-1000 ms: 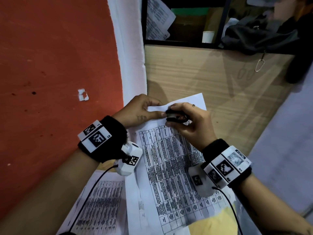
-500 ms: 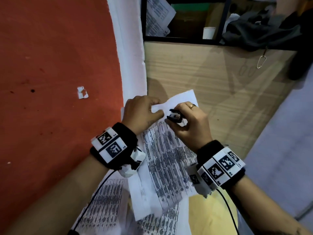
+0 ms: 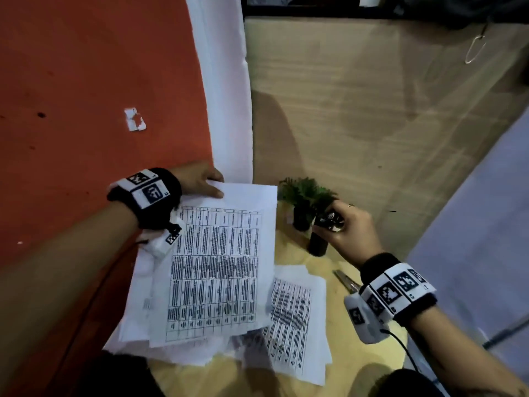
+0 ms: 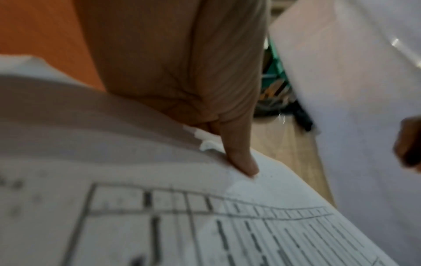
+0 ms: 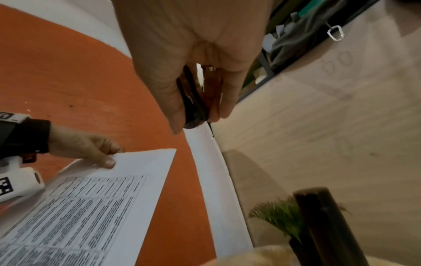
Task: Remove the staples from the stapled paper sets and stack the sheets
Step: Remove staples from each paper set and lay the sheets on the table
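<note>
My left hand [image 3: 212, 187] pinches the top left corner of a printed paper set [image 3: 217, 267], thumb on top, and the set lies over a loose pile of sheets [image 3: 294, 325]. In the left wrist view the thumb [image 4: 241, 162] presses the corner of the paper set [image 4: 227, 225]; no staple shows there. My right hand [image 3: 330, 222] is off to the right and grips a black staple remover [image 3: 329, 220] above a black cylinder [image 3: 317, 245]. From the right wrist, the staple remover [image 5: 193, 106] sits between thumb and fingers, with the left hand [image 5: 98, 153] on the paper set [image 5: 102, 198] below.
A small green plant [image 3: 306, 193] in a dark pot stands beside the black cylinder [image 5: 328, 225]. A metal tool [image 3: 346, 282] lies on the yellow table near my right wrist. An orange wall [image 3: 86, 81] is on the left and a wooden panel [image 3: 372, 110] behind.
My hands have come apart. The right hand carried the staple remover away to the right, over the black cylinder. The left hand brought the paper set down and left onto the pile.
</note>
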### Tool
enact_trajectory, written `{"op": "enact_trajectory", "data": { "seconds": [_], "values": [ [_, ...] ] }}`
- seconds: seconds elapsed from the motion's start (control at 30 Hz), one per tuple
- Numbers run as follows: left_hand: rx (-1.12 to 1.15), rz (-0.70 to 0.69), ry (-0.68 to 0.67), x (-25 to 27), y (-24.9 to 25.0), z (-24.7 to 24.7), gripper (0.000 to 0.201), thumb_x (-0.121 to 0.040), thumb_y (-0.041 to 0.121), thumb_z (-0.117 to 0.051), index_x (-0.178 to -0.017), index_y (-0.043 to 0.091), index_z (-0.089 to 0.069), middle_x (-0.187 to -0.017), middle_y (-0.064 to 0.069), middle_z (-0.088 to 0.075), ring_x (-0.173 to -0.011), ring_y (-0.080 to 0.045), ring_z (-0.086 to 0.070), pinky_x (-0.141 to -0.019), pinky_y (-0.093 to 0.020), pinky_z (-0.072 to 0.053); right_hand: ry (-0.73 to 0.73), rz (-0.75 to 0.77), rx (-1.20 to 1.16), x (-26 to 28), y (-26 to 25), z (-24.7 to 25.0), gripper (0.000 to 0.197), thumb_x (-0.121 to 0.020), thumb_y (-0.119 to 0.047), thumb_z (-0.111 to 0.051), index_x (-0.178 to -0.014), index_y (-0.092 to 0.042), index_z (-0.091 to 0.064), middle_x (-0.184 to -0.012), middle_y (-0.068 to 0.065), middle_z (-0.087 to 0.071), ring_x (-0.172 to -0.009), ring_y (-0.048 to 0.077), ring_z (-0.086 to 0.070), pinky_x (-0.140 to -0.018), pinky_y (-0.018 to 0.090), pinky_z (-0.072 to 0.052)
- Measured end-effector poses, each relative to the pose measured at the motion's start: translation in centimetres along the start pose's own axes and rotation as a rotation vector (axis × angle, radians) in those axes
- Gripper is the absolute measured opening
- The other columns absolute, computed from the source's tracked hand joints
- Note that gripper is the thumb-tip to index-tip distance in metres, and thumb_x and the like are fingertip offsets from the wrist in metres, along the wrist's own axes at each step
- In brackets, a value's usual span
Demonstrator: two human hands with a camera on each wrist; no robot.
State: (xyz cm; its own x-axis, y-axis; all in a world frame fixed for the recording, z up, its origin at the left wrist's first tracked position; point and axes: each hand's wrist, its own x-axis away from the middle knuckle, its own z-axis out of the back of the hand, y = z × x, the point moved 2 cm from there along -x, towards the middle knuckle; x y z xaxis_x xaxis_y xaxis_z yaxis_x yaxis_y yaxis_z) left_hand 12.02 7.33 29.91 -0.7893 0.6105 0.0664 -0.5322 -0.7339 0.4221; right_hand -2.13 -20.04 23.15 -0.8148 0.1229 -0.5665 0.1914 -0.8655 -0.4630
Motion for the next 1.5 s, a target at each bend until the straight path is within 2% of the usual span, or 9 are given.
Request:
{"op": "enact_trajectory", "data": {
  "seconds": [0.17,0.33,0.5,0.77,0.93,1.07,1.2,1.4,1.5],
  "values": [
    [-0.112,0.165,-0.200,-3.5,-6.7,-6.7,0.028,-0.089,0.008,-0.061,-0.113,-0.007,-0.061,-0.102,-0.011,-0.059,-0.096,-0.023,-0.053,-0.063,-0.024,-0.030,-0.111,-0.146,0.022,2.5,3.2,-3.5,0.028,-0.064,-0.019,-0.081,-0.082,-0.008,-0.062,-0.078,0.007,-0.066,-0.073,0.028,-0.060,-0.063,0.039,-0.049],
    [-0.343,0.294,-0.327,-6.1,-11.3,-13.2,0.048,-0.094,0.019,-0.055,-0.138,0.006,-0.042,-0.146,-0.011,-0.040,-0.133,-0.024,-0.038,-0.101,-0.024,-0.030,-0.230,-0.237,0.027,4.7,6.0,-7.1,0.028,-0.067,-0.019,-0.080,-0.086,-0.007,-0.062,-0.083,0.009,-0.067,-0.076,0.027,-0.061,-0.066,0.036,-0.049],
    [-0.556,0.385,-0.394,-8.7,-14.7,-17.1,0.050,-0.096,0.022,-0.052,-0.143,0.019,-0.037,-0.152,-0.001,-0.033,-0.139,-0.024,-0.032,-0.117,-0.042,-0.017,-0.331,-0.311,0.041,6.5,8.4,-9.8,0.025,-0.068,-0.019,-0.079,-0.076,-0.012,-0.056,-0.082,0.009,-0.069,-0.075,0.028,-0.062,-0.065,0.032,-0.046],
    [-0.696,0.579,-0.395,-10.6,-19.5,-22.0,0.055,-0.086,0.030,-0.061,-0.136,0.027,-0.040,-0.145,-0.007,-0.038,-0.140,-0.033,-0.023,-0.110,-0.066,-0.015,-0.487,-0.430,0.087,9.5,11.5,-14.1,0.024,-0.068,-0.016,-0.075,-0.076,-0.006,-0.056,-0.081,0.014,-0.067,-0.077,0.033,-0.061,-0.068,0.039,-0.050],
    [-0.674,0.469,-0.186,-10.3,-16.8,-24.2,0.051,-0.089,0.018,-0.055,-0.137,0.017,-0.037,-0.134,-0.013,-0.040,-0.127,-0.032,-0.035,-0.104,-0.049,-0.029,-0.623,-0.475,0.164,10.2,12.8,-15.7,0.025,-0.074,-0.023,-0.074,-0.082,-0.011,-0.053,-0.090,0.014,-0.067,-0.086,0.032,-0.060,-0.066,0.031,-0.041],
    [-0.374,0.494,-0.386,-9.1,-15.0,-28.6,0.073,-0.081,0.040,-0.068,-0.140,0.011,-0.035,-0.142,-0.015,-0.042,-0.126,-0.032,-0.047,-0.101,-0.040,-0.041,-0.678,-0.514,0.171,10.8,13.3,-16.4,0.032,-0.074,-0.025,-0.074,-0.079,-0.014,-0.045,-0.089,0.009,-0.065,-0.080,0.027,-0.056,-0.060,0.027,-0.032],
    [-0.290,0.628,-0.491,-6.3,-15.7,-31.9,0.107,-0.070,0.042,-0.080,-0.149,0.018,-0.012,-0.152,-0.018,-0.022,-0.133,-0.039,-0.038,-0.104,-0.048,-0.040,-0.756,-0.572,0.150,11.7,13.7,-17.2,0.039,-0.072,-0.028,-0.077,-0.085,-0.015,-0.042,-0.092,0.011,-0.061,-0.086,0.028,-0.057,-0.062,0.028,-0.034],
    [-0.222,0.690,-0.465,-6.4,-15.5,-30.9,0.098,-0.078,0.039,-0.073,-0.150,0.016,-0.011,-0.155,-0.019,-0.015,-0.139,-0.040,-0.026,-0.109,-0.052,-0.033,-0.892,-0.669,0.158,13.3,13.9,-17.8,0.044,-0.078,-0.034,-0.072,-0.104,-0.011,-0.045,-0.106,0.014,-0.061,-0.089,0.028,-0.056,-0.067,0.029,-0.039],
    [-0.269,0.642,-0.297,-7.8,-12.7,-30.6,0.072,-0.087,0.043,-0.061,-0.144,0.013,-0.028,-0.146,-0.017,-0.028,-0.135,-0.038,-0.029,-0.106,-0.051,-0.033,-0.911,-0.657,0.193,13.5,14.1,-17.9,0.044,-0.079,-0.035,-0.070,-0.104,-0.011,-0.043,-0.108,0.014,-0.061,-0.096,0.031,-0.058,-0.068,0.031,-0.041]
  ]
}}
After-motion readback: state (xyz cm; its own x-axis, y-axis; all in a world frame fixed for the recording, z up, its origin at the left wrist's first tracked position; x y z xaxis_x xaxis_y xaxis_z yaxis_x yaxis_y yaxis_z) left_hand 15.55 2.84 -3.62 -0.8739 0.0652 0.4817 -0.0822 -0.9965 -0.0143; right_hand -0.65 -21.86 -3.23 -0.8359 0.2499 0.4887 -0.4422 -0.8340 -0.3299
